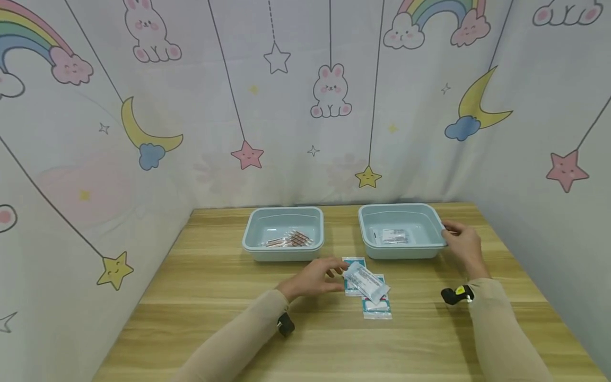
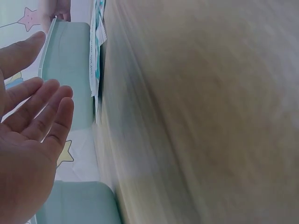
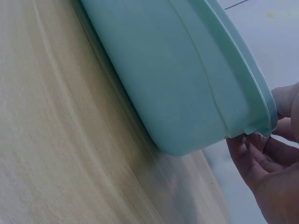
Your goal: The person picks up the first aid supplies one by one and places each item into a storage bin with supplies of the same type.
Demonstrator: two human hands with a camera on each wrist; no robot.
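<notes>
My left hand (image 1: pixel 312 277) hovers at the left edge of a small pile of flat sealed packets (image 1: pixel 367 284), white with teal print. In the left wrist view its fingers (image 2: pixel 39 105) are spread and loosely bent, with nothing between them. My right hand (image 1: pixel 464 245) grips the right end of a pale blue plastic basin (image 1: pixel 406 252), thumb over the rim and fingers beneath it, as the right wrist view shows. Inside that basin lie a few clear-and-white packets (image 1: pixel 393 236).
A second pale blue basin (image 1: pixel 284 254) stands to the left, with several thin brown-and-clear sticks (image 1: pixel 291 240) in it. Both basins sit near the back of the wood-grain table (image 1: pixel 334 350), before a patterned curtain (image 1: pixel 286 116).
</notes>
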